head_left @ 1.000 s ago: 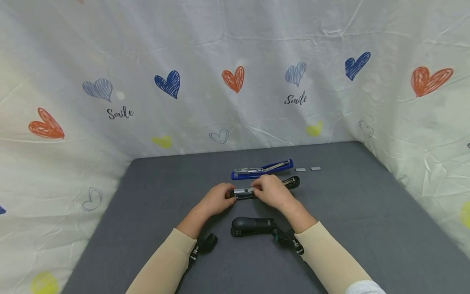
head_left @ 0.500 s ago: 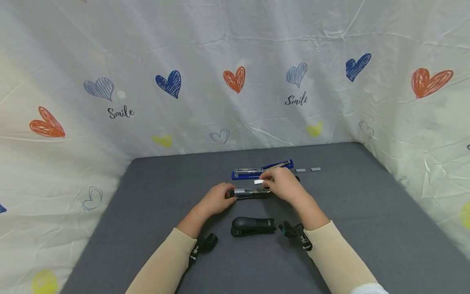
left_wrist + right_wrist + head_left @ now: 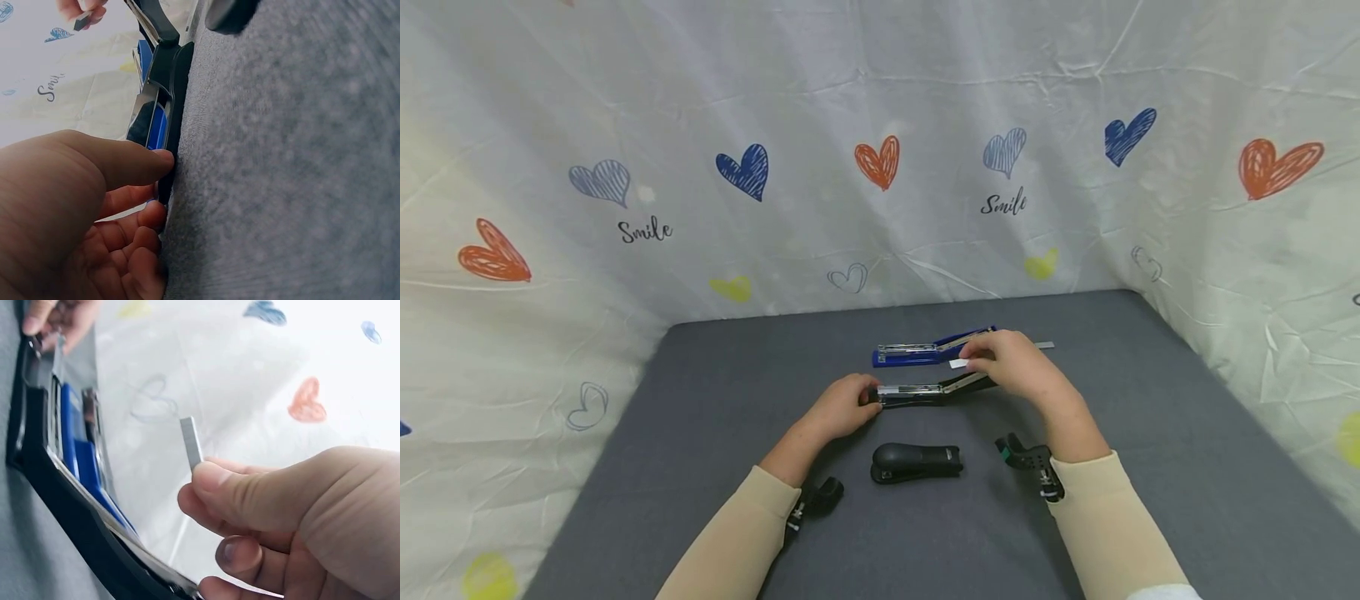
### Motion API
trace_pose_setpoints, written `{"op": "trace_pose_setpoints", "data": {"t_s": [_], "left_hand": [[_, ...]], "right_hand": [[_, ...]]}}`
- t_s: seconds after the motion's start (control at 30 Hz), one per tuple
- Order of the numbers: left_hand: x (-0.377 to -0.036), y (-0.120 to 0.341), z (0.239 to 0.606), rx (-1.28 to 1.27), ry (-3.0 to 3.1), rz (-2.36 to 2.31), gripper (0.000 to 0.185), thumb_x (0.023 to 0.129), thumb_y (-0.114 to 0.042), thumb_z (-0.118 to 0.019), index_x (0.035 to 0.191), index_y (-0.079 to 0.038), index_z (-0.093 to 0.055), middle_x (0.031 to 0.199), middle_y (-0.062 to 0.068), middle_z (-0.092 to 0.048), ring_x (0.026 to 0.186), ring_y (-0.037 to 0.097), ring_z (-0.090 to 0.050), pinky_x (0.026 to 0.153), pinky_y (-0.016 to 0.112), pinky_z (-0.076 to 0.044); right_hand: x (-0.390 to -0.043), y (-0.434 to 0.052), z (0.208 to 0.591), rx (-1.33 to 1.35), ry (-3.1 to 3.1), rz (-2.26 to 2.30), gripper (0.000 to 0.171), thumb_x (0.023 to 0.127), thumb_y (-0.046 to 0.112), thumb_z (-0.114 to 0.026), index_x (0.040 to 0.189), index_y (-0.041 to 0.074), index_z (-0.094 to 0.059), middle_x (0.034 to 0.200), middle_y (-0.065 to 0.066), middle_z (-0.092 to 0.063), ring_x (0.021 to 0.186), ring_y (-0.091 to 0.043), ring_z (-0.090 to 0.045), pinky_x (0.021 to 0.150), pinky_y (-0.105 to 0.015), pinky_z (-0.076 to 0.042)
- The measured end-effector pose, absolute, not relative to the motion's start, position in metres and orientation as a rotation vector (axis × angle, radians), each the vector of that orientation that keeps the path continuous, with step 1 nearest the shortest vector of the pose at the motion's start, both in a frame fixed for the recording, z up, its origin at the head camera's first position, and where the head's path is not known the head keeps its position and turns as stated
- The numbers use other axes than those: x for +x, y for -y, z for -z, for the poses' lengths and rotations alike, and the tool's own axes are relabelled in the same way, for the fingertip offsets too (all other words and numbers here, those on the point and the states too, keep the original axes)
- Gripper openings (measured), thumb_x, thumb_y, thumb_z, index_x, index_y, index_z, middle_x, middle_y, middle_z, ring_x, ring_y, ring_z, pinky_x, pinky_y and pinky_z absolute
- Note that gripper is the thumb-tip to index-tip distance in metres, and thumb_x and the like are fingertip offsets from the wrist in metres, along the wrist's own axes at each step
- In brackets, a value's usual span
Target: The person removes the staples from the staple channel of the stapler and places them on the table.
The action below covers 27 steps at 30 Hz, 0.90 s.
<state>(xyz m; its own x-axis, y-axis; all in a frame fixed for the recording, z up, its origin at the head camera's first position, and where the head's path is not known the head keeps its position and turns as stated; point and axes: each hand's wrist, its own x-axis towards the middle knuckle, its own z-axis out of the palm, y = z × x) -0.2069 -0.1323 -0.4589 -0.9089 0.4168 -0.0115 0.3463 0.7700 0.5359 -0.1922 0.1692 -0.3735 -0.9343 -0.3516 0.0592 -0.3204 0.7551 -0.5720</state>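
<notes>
A black stapler (image 3: 916, 402) lies opened out on the table, its top arm swung back to the right. My left hand (image 3: 842, 406) pinches the stapler's left end between thumb and fingers, as the left wrist view also shows. Between the thumb and index finger of my right hand (image 3: 1011, 362) is a small grey strip of staples (image 3: 192, 444), held up in the air above the stapler's raised arm. In the right wrist view the strip points up and away from the fingertips. The right hand hides the far end of the stapler's arm.
Behind the black stapler lies an opened blue stapler (image 3: 906, 360). Nearer me rests a closed black stapler (image 3: 917, 462). Another staple strip (image 3: 1045, 344) shows on the dark grey table (image 3: 760, 358) beyond my right hand. A white curtain with printed hearts hangs behind.
My right hand has lifted the staple strip off the opened black stapler and moved right with it, now covering one strip on the table. The left hand stays put.
</notes>
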Motion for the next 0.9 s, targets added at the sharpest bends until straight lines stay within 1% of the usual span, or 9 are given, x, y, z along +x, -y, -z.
{"op": "trace_pose_setpoints", "data": {"t_s": [0.17, 0.43, 0.67, 0.8, 0.9], "left_hand": [[-0.209, 0.128, 0.461, 0.631, -2.824, -0.825, 0.035, 0.098, -0.019, -0.072, 0.130, -0.005, -0.067, 0.087, 0.002, -0.054, 0.075, 0.019, -0.049, 0.070, 0.039, -0.042], [-0.211, 0.125, 0.465, 0.637, -2.811, -0.846, 0.035, 0.096, -0.020, -0.074, 0.128, -0.006, -0.068, 0.086, 0.001, -0.053, 0.074, 0.018, -0.048, 0.069, 0.038, -0.041], [-0.213, 0.127, 0.466, 0.647, -2.815, -0.879, 0.034, 0.095, -0.021, -0.075, 0.126, -0.007, -0.069, 0.086, 0.001, -0.053, 0.074, 0.017, -0.048, 0.070, 0.038, -0.041], [-0.212, 0.130, 0.466, 0.626, -2.823, -0.890, 0.033, 0.095, -0.019, -0.075, 0.125, -0.006, -0.069, 0.085, 0.002, -0.052, 0.074, 0.018, -0.048, 0.071, 0.039, -0.040], [-0.213, 0.133, 0.468, 0.611, -2.831, -0.885, 0.033, 0.095, -0.019, -0.075, 0.125, -0.006, -0.069, 0.084, 0.002, -0.052, 0.073, 0.018, -0.047, 0.070, 0.039, -0.040]], "right_hand": [[-0.191, -0.188, 0.372, -0.479, -2.870, 0.955, 0.018, 0.101, 0.012, -0.067, 0.116, 0.006, -0.074, 0.109, -0.008, -0.070, 0.099, -0.027, -0.064, 0.083, -0.046, -0.053], [-0.187, -0.212, 0.369, -0.384, -2.893, 0.962, 0.017, 0.102, 0.013, -0.066, 0.115, 0.006, -0.074, 0.112, -0.010, -0.069, 0.098, -0.029, -0.061, 0.083, -0.048, -0.050], [-0.185, -0.229, 0.362, -0.269, -2.904, 0.963, 0.023, 0.103, 0.015, -0.065, 0.121, 0.005, -0.072, 0.117, -0.014, -0.067, 0.102, -0.031, -0.061, 0.085, -0.050, -0.050], [-0.187, -0.236, 0.362, -0.235, -2.893, 0.976, 0.024, 0.103, 0.015, -0.065, 0.122, 0.004, -0.072, 0.117, -0.014, -0.067, 0.102, -0.031, -0.061, 0.085, -0.050, -0.050], [-0.188, -0.240, 0.363, -0.208, -2.872, 0.991, 0.024, 0.103, 0.016, -0.064, 0.123, 0.004, -0.071, 0.118, -0.015, -0.067, 0.104, -0.032, -0.062, 0.087, -0.051, -0.050]]}}
